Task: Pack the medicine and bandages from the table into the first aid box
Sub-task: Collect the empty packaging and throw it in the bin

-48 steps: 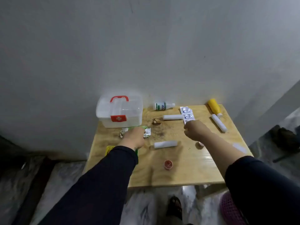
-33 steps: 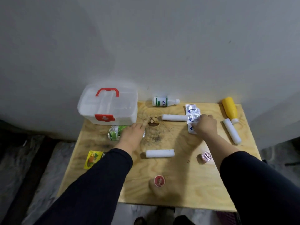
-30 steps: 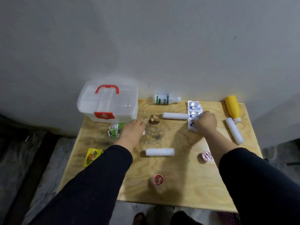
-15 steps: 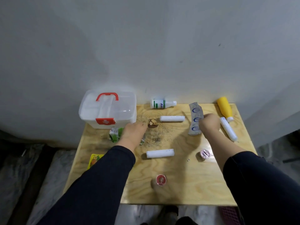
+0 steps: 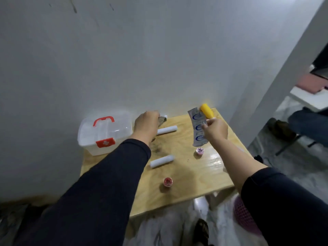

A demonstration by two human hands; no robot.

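Observation:
The clear first aid box [image 5: 108, 139] with a red handle and red clasp stands shut at the table's back left. My left hand [image 5: 146, 126] is raised just right of the box, closed on a crumpled foil pill pack [image 5: 162, 120]. My right hand [image 5: 215, 130] holds a silver blister strip [image 5: 197, 125] with blue rings up off the table. Two white bandage rolls lie on the wood, one at the back [image 5: 166, 130] and one nearer [image 5: 161, 161]. A yellow bottle [image 5: 206, 110] lies at the back right, partly behind the strip.
The wooden table [image 5: 191, 176] stands against a grey wall. A small pink-lidded pot [image 5: 200, 150] and a small red-lidded pot [image 5: 167, 181] rest on it. A pink basket [image 5: 246, 217] is on the floor at lower right. Someone's legs [image 5: 305, 126] are at the far right.
Both hands rose off the table: the left with the foil pack toward the box's right side, the right lifting the blister strip upright. My view swung, so the table sits further right.

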